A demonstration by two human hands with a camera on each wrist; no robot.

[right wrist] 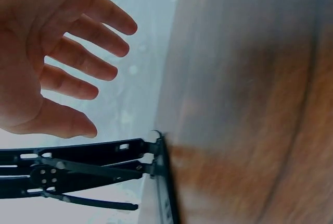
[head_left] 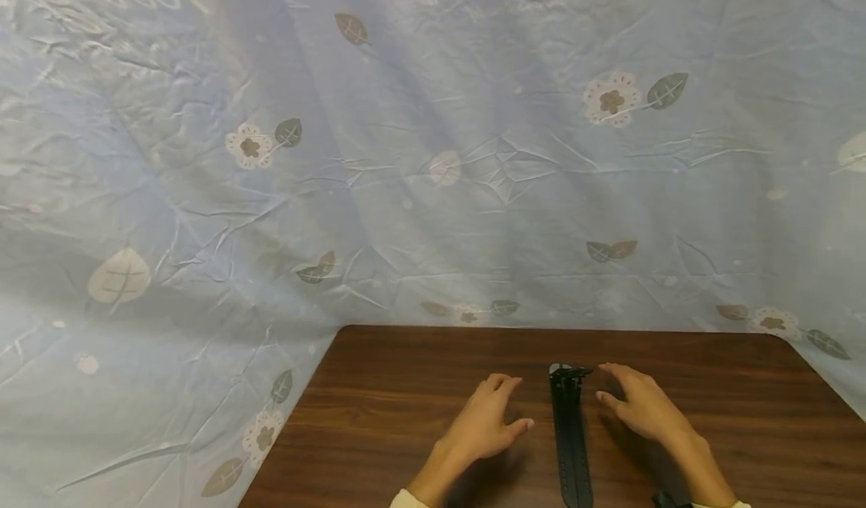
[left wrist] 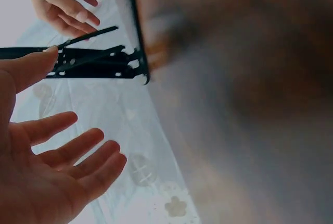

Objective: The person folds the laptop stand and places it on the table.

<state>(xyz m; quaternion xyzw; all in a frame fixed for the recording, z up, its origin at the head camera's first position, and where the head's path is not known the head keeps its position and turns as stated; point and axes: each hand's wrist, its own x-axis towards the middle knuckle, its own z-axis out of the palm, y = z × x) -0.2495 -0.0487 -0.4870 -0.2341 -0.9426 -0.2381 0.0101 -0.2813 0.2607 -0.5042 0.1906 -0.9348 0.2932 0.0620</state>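
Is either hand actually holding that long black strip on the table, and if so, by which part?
Nothing is held. The left hand and right hand are open on either side of the black strip, which lies on the wooden table.

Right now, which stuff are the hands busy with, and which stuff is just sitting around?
Busy with:
- black strap, lying flat between the hands
- left hand, open beside it
- right hand, open beside it

Just there:
- brown table under it all
- blue flowered cloth hanging behind
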